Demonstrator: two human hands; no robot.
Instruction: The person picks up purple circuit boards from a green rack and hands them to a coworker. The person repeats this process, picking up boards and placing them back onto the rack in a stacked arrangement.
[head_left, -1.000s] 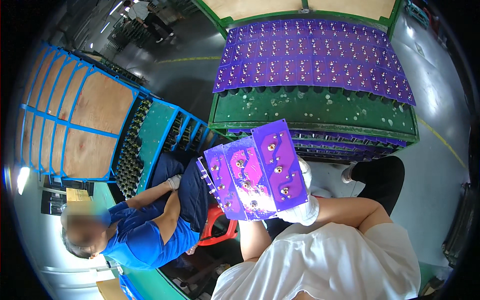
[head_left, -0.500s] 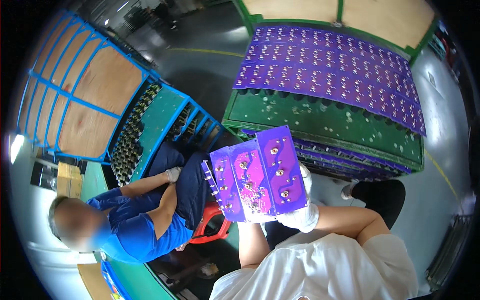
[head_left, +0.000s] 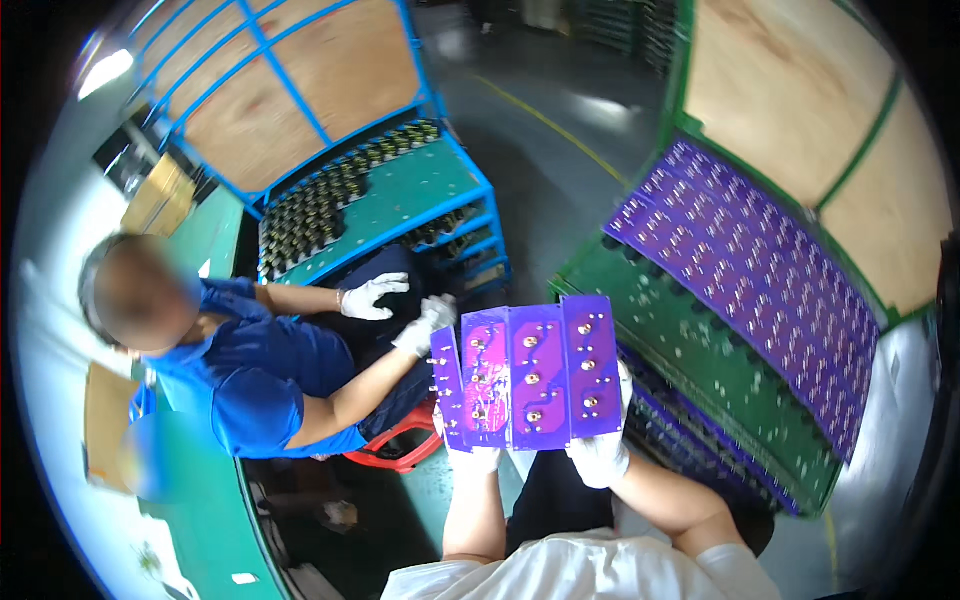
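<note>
Currently 2 gloved hands grip 1 fan of 4 purple boards [head_left: 530, 378] from below: left hand [head_left: 470, 458] closed on its lower left edge, right hand [head_left: 603, 452] closed on its lower right. Left of the boards, 1 co-worker [head_left: 250, 370] in blue with 2 white gloves. Right of them, 1 green pallet [head_left: 700, 360] layered with purple boards.

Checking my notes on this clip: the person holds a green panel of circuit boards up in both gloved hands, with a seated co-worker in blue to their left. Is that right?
Not quite: the panel of circuit boards is purple, not green, as the head view shows. The rest holds: the gloved left hand and right hand both hold it up, and the seated co-worker in blue is to the left.
</note>
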